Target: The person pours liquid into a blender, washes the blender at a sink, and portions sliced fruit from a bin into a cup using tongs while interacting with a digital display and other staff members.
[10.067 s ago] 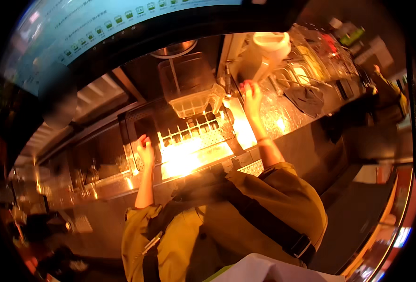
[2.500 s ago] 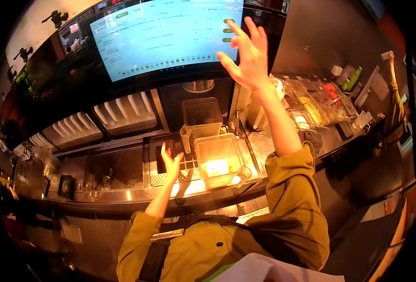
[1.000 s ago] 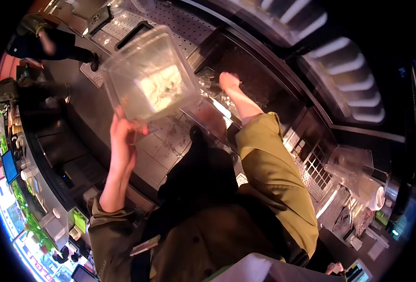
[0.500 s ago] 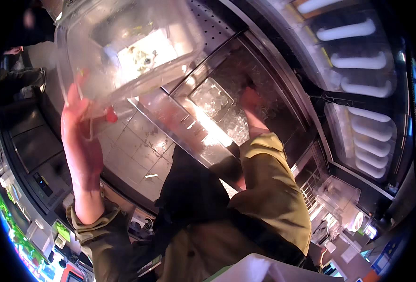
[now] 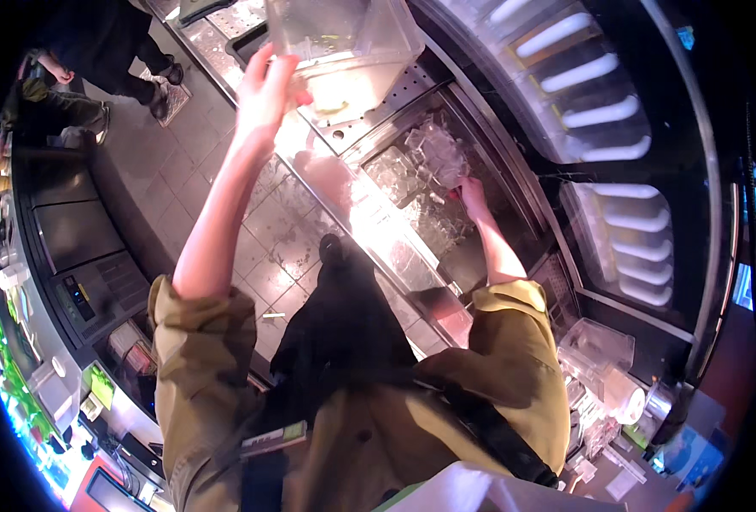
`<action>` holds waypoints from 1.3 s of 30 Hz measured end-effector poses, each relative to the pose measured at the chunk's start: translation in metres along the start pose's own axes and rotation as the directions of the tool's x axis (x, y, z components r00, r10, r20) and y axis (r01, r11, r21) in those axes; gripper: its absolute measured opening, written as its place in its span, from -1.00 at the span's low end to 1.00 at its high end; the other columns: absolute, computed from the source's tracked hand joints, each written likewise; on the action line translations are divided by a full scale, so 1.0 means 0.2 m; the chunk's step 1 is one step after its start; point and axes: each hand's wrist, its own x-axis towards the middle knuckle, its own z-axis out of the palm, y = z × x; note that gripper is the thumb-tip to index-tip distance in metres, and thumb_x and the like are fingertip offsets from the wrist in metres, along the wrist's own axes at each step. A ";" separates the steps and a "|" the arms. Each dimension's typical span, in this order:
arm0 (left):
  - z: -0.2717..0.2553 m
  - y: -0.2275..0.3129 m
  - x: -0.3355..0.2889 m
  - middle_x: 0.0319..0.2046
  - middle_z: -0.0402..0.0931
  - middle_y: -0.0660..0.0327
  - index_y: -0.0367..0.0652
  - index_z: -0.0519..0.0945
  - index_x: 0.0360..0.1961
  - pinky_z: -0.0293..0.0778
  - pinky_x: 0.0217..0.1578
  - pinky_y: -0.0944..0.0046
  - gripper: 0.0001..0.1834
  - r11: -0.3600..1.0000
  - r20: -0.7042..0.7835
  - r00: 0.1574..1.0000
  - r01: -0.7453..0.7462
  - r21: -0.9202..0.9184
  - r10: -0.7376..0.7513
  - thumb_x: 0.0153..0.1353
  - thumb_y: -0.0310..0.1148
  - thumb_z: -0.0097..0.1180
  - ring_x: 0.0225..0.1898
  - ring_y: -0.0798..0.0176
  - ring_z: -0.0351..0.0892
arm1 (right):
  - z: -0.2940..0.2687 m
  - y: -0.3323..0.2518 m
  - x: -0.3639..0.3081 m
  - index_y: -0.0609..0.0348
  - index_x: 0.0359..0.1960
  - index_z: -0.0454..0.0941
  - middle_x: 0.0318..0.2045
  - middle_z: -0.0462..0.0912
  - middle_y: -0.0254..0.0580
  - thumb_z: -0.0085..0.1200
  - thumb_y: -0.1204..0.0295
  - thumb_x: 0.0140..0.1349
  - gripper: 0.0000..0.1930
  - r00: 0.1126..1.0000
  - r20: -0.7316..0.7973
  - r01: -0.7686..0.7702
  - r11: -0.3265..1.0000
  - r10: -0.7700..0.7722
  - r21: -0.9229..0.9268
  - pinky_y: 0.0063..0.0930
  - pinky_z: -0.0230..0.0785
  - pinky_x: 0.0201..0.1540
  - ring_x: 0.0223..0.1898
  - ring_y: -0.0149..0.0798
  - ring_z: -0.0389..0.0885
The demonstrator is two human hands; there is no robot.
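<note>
Nearest, the right hand [image 5: 473, 200] reaches over the ice bin [image 5: 514, 215], its fingers curled closed round the end of what looks like a clear scoop [image 5: 446, 166]. Ice is heaped on the scoop, just past the fingers; its edges blend into the pieces, so its outline is hard to tell. Loose ice [image 5: 438, 224] lies in the bin below and beside the hand, and more sits toward the left in what seems to be a clear square tub [image 5: 386, 175].

Farther out, the left hand [image 5: 267, 90] grips the near left side of a large clear container [image 5: 357, 81], fingers partly spread and thumb against the plastic. The container is above the perforated steel tabletop [image 5: 402, 104], left of the bin; whether it touches the surface cannot be told. Small yellow-green bits show through its wall, glare hides the rest of its contents, and its top runs out of view. A black-rimmed tray [image 5: 246, 41] lies beside it.

To the right, past the bin, clear-fronted cases [image 5: 600, 243] show rows of white curved bars. Clear empty-looking containers [image 5: 600, 341] stand below them. At far upper left, a person in dark clothes [image 5: 96, 38] stands on the tiled floor [image 5: 173, 162].
</note>
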 end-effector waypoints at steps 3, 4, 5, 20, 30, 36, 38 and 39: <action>0.03 -0.06 0.08 -0.26 0.42 0.06 -0.34 0.11 0.10 0.34 -0.35 0.39 -0.30 0.997 0.053 0.998 -0.018 -0.078 0.022 -0.01 -0.15 -0.03 -0.55 0.35 0.48 | -0.03 -0.51 -0.37 0.28 -0.59 0.44 -0.71 0.47 -0.19 -0.19 0.37 0.04 -0.77 0.999 0.053 -0.009 0.999 0.012 -0.050 -0.57 0.24 -0.69 -0.73 -0.39 0.40; 0.05 -0.08 0.10 -0.29 0.44 0.07 -0.34 0.12 0.10 0.34 -0.36 0.40 -0.28 0.996 0.036 0.999 -0.028 -0.090 0.031 -0.03 -0.13 -0.01 -0.58 0.35 0.48 | -0.04 -0.58 -0.39 0.27 -0.60 0.41 -0.75 0.35 -0.26 -0.18 0.40 -0.02 -0.81 0.999 0.044 -0.014 0.999 0.017 -0.051 -0.43 0.14 -0.73 -0.76 -0.39 0.30; 0.07 -0.06 0.13 -0.29 0.44 0.07 -0.34 0.12 0.10 0.34 -0.36 0.40 -0.28 0.993 0.062 0.997 -0.029 -0.114 0.036 -0.03 -0.13 -0.01 -0.58 0.35 0.48 | -0.09 -0.71 -0.51 0.25 -0.61 0.41 -0.72 0.39 -0.25 -0.18 0.36 0.00 -0.79 1.000 0.007 0.028 0.999 -0.028 -0.032 -0.45 0.16 -0.72 -0.74 -0.38 0.34; 0.18 0.03 0.13 -0.26 0.45 0.02 -0.34 0.13 0.10 0.37 -0.44 0.41 -0.28 1.000 0.188 0.982 0.000 -0.016 0.003 -0.04 -0.12 -0.02 -0.63 0.39 0.47 | -0.09 -2.16 -0.44 0.25 -0.58 0.45 -0.71 0.50 -0.08 -0.09 0.33 -0.03 -0.78 0.734 0.511 0.679 0.482 -0.446 -0.554 -0.28 0.35 -0.61 -0.67 -0.14 0.50; 0.08 -0.06 0.14 -0.43 0.48 0.09 -0.38 0.20 0.05 0.34 -0.43 0.45 -0.30 0.997 0.058 0.996 -0.071 -0.032 0.073 -0.03 -0.10 0.00 -0.59 0.39 0.49 | -0.11 -0.75 -0.61 0.28 -0.40 0.48 -0.51 0.54 0.05 -0.26 0.29 0.11 -0.68 0.945 -0.258 -0.152 0.430 -0.200 -0.890 -0.31 0.39 -0.39 -0.48 -0.21 0.57; 0.07 -0.04 0.12 -0.32 0.39 0.23 -0.16 0.35 -0.07 0.20 -0.20 0.33 -0.53 1.000 0.056 0.998 -0.009 -0.018 0.010 0.08 -0.08 -0.14 -0.30 0.35 0.36 | 0.27 0.11 -0.29 0.32 -0.39 0.49 -0.34 0.51 0.16 -0.11 0.28 0.02 -0.69 0.998 0.003 0.016 0.214 -0.061 -0.977 -0.21 0.37 -0.21 -0.26 -0.05 0.53; 0.03 -0.03 0.11 -0.28 0.39 0.18 -0.23 0.33 -0.08 0.23 -0.21 0.33 -0.51 0.999 0.123 0.992 0.037 -0.013 -0.035 0.06 -0.09 -0.12 -0.40 0.34 0.40 | 0.31 0.11 -0.39 0.32 -0.39 0.49 -0.35 0.51 0.17 -0.10 0.28 0.01 -0.69 0.990 0.132 0.111 0.286 0.056 -0.952 -0.19 0.36 -0.18 -0.24 -0.05 0.52; 0.03 0.01 0.11 -0.24 0.39 0.14 -0.30 0.31 -0.10 0.27 -0.22 0.32 -0.49 0.998 0.203 0.978 0.061 -0.019 -0.056 0.04 -0.11 -0.11 -0.51 0.34 0.45 | 0.27 0.12 -0.39 0.32 -0.38 0.49 -0.36 0.51 0.18 -0.11 0.31 0.00 -0.70 0.984 0.135 0.090 0.325 0.118 -0.941 -0.20 0.34 -0.16 -0.24 -0.04 0.51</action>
